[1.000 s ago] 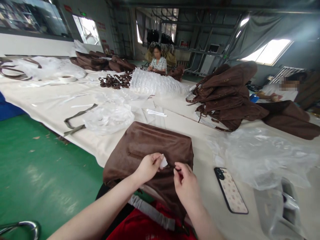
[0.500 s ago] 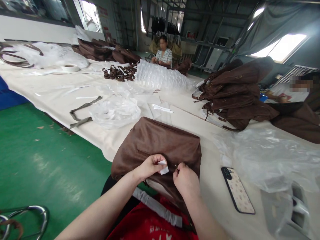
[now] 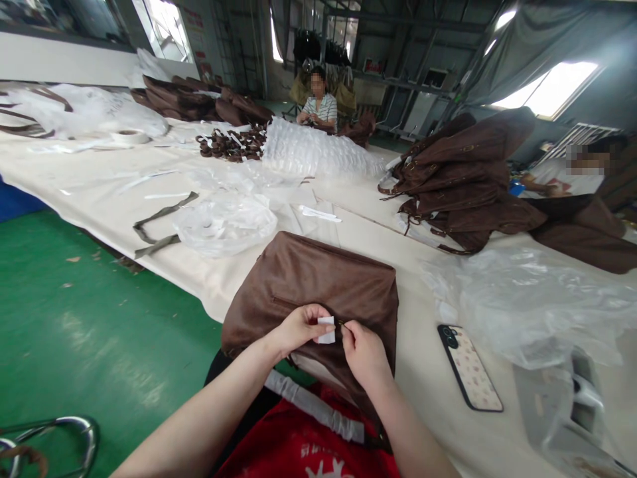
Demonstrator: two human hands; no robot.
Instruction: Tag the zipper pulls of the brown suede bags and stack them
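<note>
A brown leather bag (image 3: 318, 269) lies at the table's front edge, partly over my lap. Between the thumb and fingers of my left hand (image 3: 301, 328) is a small folded piece of white paper (image 3: 326, 330), held just above the bag. My right hand (image 3: 365, 352) pinches a small metal zipper pull (image 3: 341, 324) at the end of the bag's zipper, close beside the paper. The zipper itself is partly hidden behind my hands. A wrapped strap or handle (image 3: 313, 406) of the bag hangs over my lap.
To the right lie a phone (image 3: 470, 368) and crumpled clear plastic (image 3: 537, 305). Brown bags (image 3: 462, 179) are piled behind them. Ahead are a plastic bag (image 3: 223, 222), a grey strip (image 3: 164, 212) and bubble wrap (image 3: 318, 149). One person (image 3: 318, 106) sits across the table, another at right.
My right hand has moved slightly left with the zipper pull, nearer the paper. The white paper has turned more upright in my left hand. The view has shifted a little.
</note>
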